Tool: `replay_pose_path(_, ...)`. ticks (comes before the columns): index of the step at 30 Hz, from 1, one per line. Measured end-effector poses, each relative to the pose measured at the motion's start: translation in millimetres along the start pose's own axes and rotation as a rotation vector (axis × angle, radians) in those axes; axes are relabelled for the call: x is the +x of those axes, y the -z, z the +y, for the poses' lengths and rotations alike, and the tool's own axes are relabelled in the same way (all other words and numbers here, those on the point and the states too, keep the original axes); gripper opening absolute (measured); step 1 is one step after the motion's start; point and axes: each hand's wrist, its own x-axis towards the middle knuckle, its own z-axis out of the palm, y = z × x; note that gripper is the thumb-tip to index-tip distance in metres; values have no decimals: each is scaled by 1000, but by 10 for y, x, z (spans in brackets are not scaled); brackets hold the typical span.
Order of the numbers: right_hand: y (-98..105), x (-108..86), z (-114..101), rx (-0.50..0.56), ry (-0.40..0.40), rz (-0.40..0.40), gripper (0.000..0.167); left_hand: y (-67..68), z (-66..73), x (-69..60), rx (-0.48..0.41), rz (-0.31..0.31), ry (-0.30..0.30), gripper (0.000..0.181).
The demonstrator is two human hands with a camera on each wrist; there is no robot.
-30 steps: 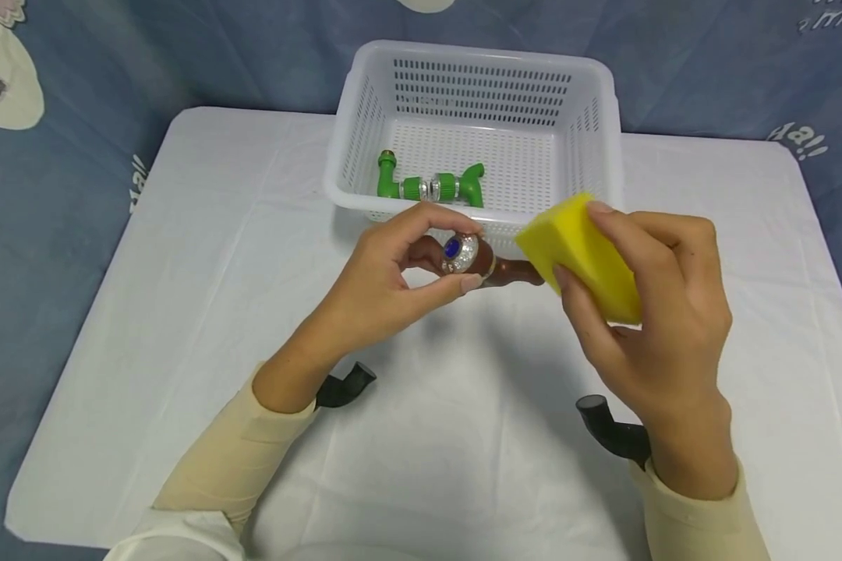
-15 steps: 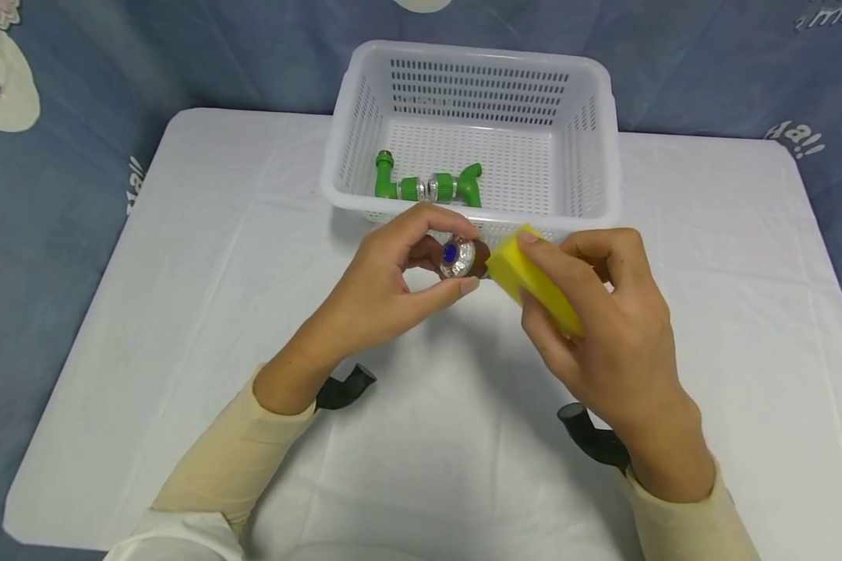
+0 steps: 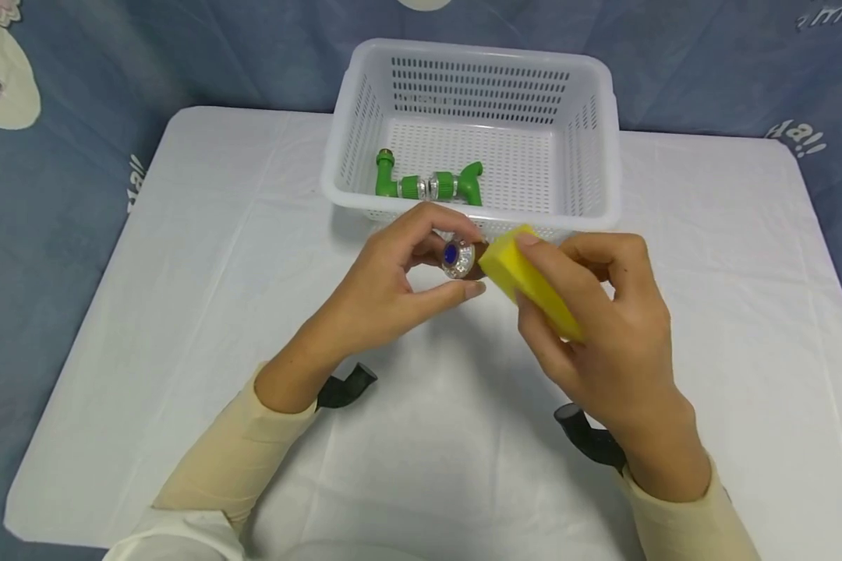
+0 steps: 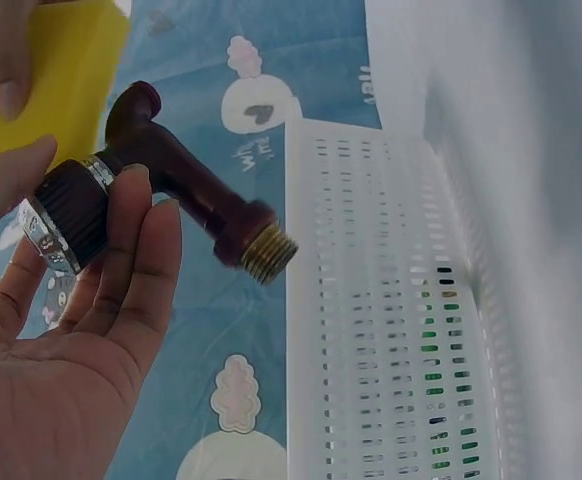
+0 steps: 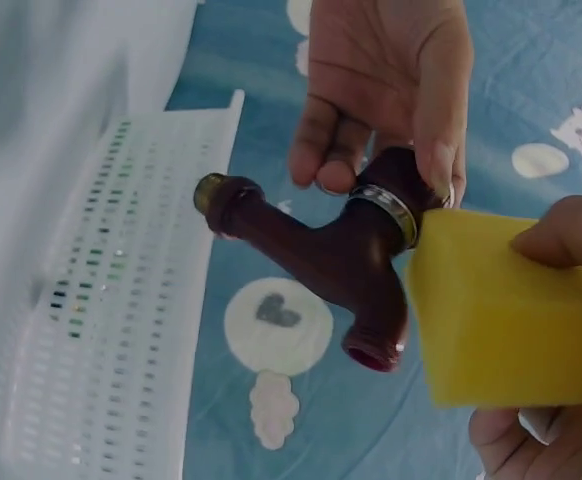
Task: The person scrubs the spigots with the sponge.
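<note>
My left hand (image 3: 386,288) grips a dark brown-red faucet (image 4: 186,180) by its ribbed knob, thumb on one side and fingers on the other. The knob's silver cap with a blue centre faces me in the head view, while the spout and threaded brass end stick out freely in both wrist views. My right hand (image 3: 603,335) pinches a yellow sponge (image 3: 529,280) between thumb and fingers. One sponge corner meets the faucet near its knob and silver collar, as the right wrist view (image 5: 511,310) has it beside the sponge.
Behind the hands stands a white plastic basket (image 3: 582,140) with slotted walls. Inside it, near the front wall, lie green faucets (image 3: 445,187) with clear parts. A white cloth covers the table (image 3: 217,234), and a blue printed curtain (image 3: 252,54) hangs behind.
My right hand has moved left with the sponge, from beside the faucet's spout to against the faucet near its knob. My left hand has stayed almost still, still holding the faucet.
</note>
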Motion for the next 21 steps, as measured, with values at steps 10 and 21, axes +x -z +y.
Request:
replay_pose_path(10,51,7,50,-20,5,46,36,20,-8,5,0,30,4,41)
replay_pose_path(21,29,13,22,16,45,-39,41,21,0,2,-2,38,-9,40)
